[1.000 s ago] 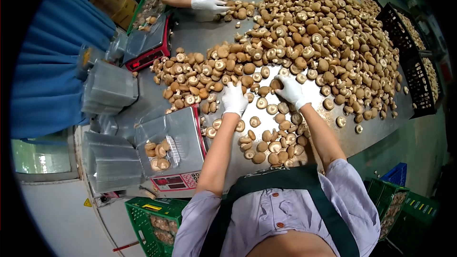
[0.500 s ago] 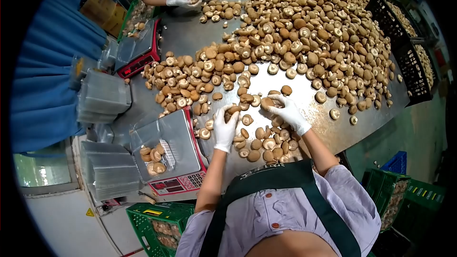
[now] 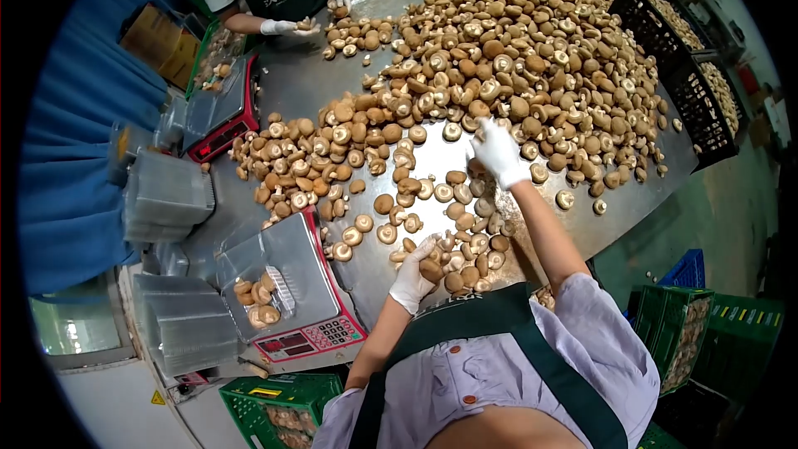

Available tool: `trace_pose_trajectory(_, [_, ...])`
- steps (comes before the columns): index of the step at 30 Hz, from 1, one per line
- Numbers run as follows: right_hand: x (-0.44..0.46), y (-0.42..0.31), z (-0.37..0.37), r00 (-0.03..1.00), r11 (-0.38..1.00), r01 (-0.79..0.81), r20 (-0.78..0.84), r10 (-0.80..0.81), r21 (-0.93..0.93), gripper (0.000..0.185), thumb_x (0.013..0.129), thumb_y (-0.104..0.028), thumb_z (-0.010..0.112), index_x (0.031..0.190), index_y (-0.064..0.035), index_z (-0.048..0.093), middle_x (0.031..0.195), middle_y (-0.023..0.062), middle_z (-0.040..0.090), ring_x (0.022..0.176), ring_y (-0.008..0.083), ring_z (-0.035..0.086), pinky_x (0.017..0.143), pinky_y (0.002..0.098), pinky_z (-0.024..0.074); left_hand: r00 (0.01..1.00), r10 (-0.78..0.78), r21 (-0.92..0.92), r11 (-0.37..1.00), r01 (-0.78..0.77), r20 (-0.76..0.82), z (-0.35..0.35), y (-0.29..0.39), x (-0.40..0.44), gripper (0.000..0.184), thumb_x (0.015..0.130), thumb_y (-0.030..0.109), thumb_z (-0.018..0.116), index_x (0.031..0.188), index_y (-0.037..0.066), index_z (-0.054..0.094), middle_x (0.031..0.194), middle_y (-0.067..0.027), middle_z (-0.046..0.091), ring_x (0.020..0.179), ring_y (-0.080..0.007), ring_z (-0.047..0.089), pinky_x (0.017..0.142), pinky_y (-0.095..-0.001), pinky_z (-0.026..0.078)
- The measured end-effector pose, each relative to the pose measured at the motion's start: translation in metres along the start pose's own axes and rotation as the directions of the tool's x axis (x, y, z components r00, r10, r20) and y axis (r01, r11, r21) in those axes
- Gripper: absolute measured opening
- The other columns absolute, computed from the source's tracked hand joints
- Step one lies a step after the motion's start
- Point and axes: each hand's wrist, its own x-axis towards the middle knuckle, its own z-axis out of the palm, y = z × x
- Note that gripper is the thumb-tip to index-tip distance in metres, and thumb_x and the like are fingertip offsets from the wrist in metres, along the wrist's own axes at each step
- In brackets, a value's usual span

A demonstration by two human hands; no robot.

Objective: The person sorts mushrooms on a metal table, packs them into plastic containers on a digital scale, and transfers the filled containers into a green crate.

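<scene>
My left hand (image 3: 414,276), in a white glove, is closed round a brown-capped mushroom (image 3: 431,271) near the table's front edge. Other loose mushrooms (image 3: 465,270) lie just right of it. Farther out, my gloved right hand (image 3: 499,155) reaches to the near edge of the big mushroom pile (image 3: 540,58). Its fingers are blurred and partly turned away, so whether they grip a mushroom is unclear. To the left, a red-edged scale (image 3: 291,283) carries a clear tray (image 3: 281,287) with several mushrooms in it.
Stacks of clear trays (image 3: 183,324) stand left of the scale. A second scale (image 3: 224,108) sits farther back. Across the metal table (image 3: 598,237), a co-worker's gloved hands (image 3: 287,27) handle mushrooms. Black crates (image 3: 698,104) line the right side; green crates (image 3: 278,403) stand below.
My left hand has come back toward my body with a mushroom. My right hand has moved away from me to the pile's edge. The whole view has shifted slightly.
</scene>
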Motion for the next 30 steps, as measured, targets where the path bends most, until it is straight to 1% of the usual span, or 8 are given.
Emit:
trace_pose_trajectory(2, [0.039, 0.029, 0.020, 0.964, 0.977, 0.059, -0.241, -0.109, -0.203, 0.055, 0.075, -0.027, 0.069, 0.122, -0.0059, 0.051, 0.111, 0.0199, 0.058, 0.101, 0.0344, 0.057, 0.087, 0.0409, 0.0479, 0.999, -0.009, 0.010, 1.000, 0.009, -0.052, 0.014, 0.003, -0.007, 0.020, 0.091, 0.023, 0.054, 0.108, 0.011, 0.057, 0.098, -0.0062, 0.060, 0.081, -0.0206, 0.057, 0.066, -0.0327, 0.048])
trace_pose_trajectory(6, [0.057, 0.021, 0.034, 0.987, 0.912, 0.096, -0.082, -0.140, -0.399, 0.064, 0.070, -0.034, 0.071, 0.125, -0.0102, 0.048, 0.111, 0.0193, 0.055, 0.107, 0.0357, 0.050, 0.091, 0.0424, 0.0445, 1.000, -0.012, 0.001, 1.000, 0.012, -0.024, 0.017, 0.006, -0.007, 0.025, 0.092, 0.031, 0.051, 0.107, 0.012, 0.059, 0.097, -0.0049, 0.061, 0.079, -0.0194, 0.059, 0.064, -0.0316, 0.048])
trace_pose_trajectory(12, [0.013, 0.029, 0.023, 0.931, 0.889, 0.356, 0.024, -0.365, -0.286, 0.051, 0.072, -0.037, 0.070, 0.118, -0.0181, 0.057, 0.109, 0.0189, 0.053, 0.102, 0.0378, 0.053, 0.086, 0.0445, 0.0478, 0.998, -0.024, 0.013, 1.000, 0.025, -0.062, 0.026, 0.003, -0.010, 0.031, 0.093, 0.037, 0.048, 0.105, 0.012, 0.059, 0.098, -0.0038, 0.063, 0.082, -0.0182, 0.060, 0.064, -0.0294, 0.049])
trace_pose_trajectory(16, [-0.053, 0.038, 0.023, 0.857, 0.853, 0.473, 0.340, -0.388, -0.219, 0.044, 0.076, -0.037, 0.065, 0.118, -0.0234, 0.061, 0.131, 0.0132, 0.050, 0.119, 0.0383, 0.045, 0.096, 0.0422, 0.0446, 0.995, -0.005, 0.075, 0.997, 0.013, -0.104, 0.024, 0.001, -0.009, 0.031, 0.093, 0.038, 0.048, 0.105, 0.012, 0.060, 0.097, -0.0031, 0.063, 0.084, -0.0182, 0.060, 0.065, -0.0312, 0.049])
trace_pose_trajectory(18, [-0.077, 0.042, 0.015, 0.837, 0.853, 0.481, 0.395, -0.378, -0.203, 0.040, 0.079, -0.032, 0.065, 0.115, -0.0145, 0.064, 0.133, 0.0106, 0.051, 0.127, 0.0365, 0.039, 0.104, 0.0412, 0.0369, 0.998, -0.007, 0.066, 0.998, 0.010, -0.056, 0.017, 0.002, -0.007, 0.030, 0.094, 0.035, 0.046, 0.107, 0.010, 0.058, 0.101, -0.0050, 0.063, 0.089, -0.0203, 0.060, 0.071, -0.0337, 0.050])
trace_pose_trajectory(21, [-0.076, 0.051, 0.006, 0.926, 0.958, 0.254, 0.252, -0.280, 0.129, 0.031, 0.079, -0.027, 0.066, 0.104, -0.0093, 0.068, 0.113, 0.0128, 0.064, 0.108, 0.0270, 0.059, 0.095, 0.0356, 0.0452, 0.999, 0.000, 0.092, 0.996, 0.003, -0.038, 0.014, -0.001, -0.008, 0.031, 0.094, 0.034, 0.045, 0.108, 0.010, 0.058, 0.102, -0.0048, 0.063, 0.091, -0.0206, 0.061, 0.072, -0.0338, 0.050])
trace_pose_trajectory(24, [-0.059, 0.028, -0.009, 0.975, 0.998, 0.046, 0.221, -0.035, -0.044, 0.026, 0.080, -0.019, 0.065, 0.103, -0.0086, 0.068, 0.100, 0.0140, 0.066, 0.088, 0.0310, 0.064, 0.081, 0.0378, 0.0502, 0.998, 0.000, 0.116, 0.993, 0.006, -0.057, 0.015, -0.002, -0.007, 0.032, 0.093, 0.037, 0.047, 0.107, 0.012, 0.060, 0.100, -0.0032, 0.063, 0.088, -0.0191, 0.061, 0.066, -0.0317, 0.049])
trace_pose_trajectory(30, [-0.004, 0.028, 0.024, 0.924, 0.946, 0.260, -0.234, -0.302, -0.194, 0.033, 0.077, -0.015, 0.062, 0.110, -0.0088, 0.062, 0.109, 0.0114, 0.062, 0.095, 0.0322, 0.059, 0.077, 0.0412, 0.0503, 1.000, -0.009, 0.041, 0.999, 0.009, -0.010, 0.017, 0.000, -0.011, 0.030, 0.095, 0.031, 0.045, 0.108, 0.008, 0.058, 0.105, -0.0081, 0.062, 0.097, -0.0233, 0.060, 0.080, -0.0367, 0.052])
